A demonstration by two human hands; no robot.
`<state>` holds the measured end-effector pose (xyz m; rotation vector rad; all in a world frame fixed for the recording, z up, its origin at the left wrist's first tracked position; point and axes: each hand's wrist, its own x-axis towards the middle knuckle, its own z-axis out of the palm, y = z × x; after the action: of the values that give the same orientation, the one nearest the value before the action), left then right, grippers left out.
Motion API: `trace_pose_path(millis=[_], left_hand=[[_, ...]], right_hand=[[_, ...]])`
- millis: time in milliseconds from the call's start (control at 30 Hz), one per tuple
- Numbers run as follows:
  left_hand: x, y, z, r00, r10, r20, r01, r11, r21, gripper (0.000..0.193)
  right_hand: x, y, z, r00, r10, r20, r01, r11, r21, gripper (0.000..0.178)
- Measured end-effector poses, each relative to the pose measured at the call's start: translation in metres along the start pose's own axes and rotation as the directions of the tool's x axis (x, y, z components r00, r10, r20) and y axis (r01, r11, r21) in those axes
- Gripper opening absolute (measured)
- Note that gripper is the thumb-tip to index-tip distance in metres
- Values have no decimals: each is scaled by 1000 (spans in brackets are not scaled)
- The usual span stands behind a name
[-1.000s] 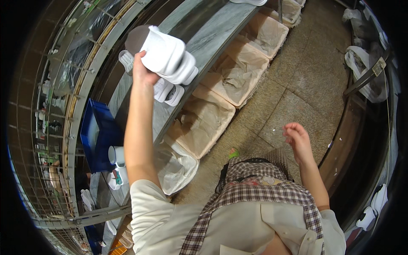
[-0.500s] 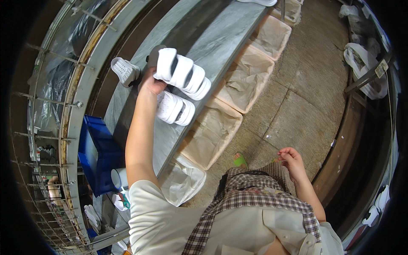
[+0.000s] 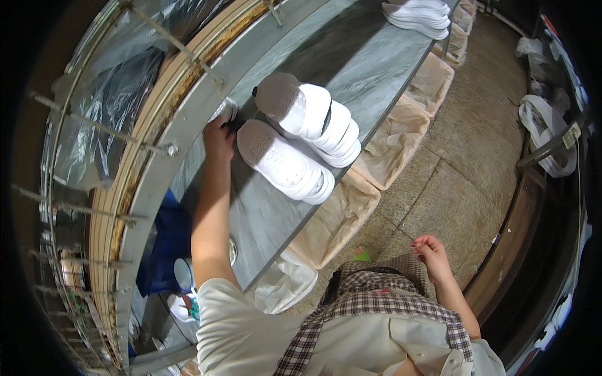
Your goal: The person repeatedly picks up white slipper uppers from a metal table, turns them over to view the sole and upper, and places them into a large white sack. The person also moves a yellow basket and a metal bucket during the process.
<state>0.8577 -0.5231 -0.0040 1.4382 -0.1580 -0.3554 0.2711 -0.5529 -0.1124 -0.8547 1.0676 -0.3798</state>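
Note:
At the back edge of the bench (image 3: 251, 213), my left hand (image 3: 219, 141) is closed around the near end of a small white slipper (image 3: 227, 109). That slipper is mostly hidden by the hand and the frame rail. Beside my hand, two rows of nested white slippers lie on the bench: one row (image 3: 313, 113) with a greyish shaded insole at its back end, and a second row (image 3: 282, 163) nearer to me. My right hand (image 3: 434, 257) hangs over the floor at my right side, fingers loosely curled with a gap to the thumb and nothing seen in it.
More white slippers (image 3: 420, 19) are stacked at the bench's far end. Lined bins (image 3: 351, 216) stand along its front edge. A wire-grid frame (image 3: 166, 147) borders the left. A blue crate (image 3: 166, 250) and white mug (image 3: 184, 274) sit near my left arm. White plastic bags (image 3: 542, 131) lie at right.
My left hand has let go of the stacked slippers, which now rest flat on the bench, and has moved back to the small slipper. The view has shifted; my right hand keeps its pose.

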Motion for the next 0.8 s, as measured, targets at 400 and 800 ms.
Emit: trace_pose_path(millis=[400,800], left_hand=[[169,-88,-73,964,233,128,-265,816,514,52],[-205,-114,225,493,298,817,-566,824,41,52]], right_hand=[[-5,43,27,984,-96,-147,78,989,-129,16],[-2,47,15,897,-428,-109,372,865,-337,18]])
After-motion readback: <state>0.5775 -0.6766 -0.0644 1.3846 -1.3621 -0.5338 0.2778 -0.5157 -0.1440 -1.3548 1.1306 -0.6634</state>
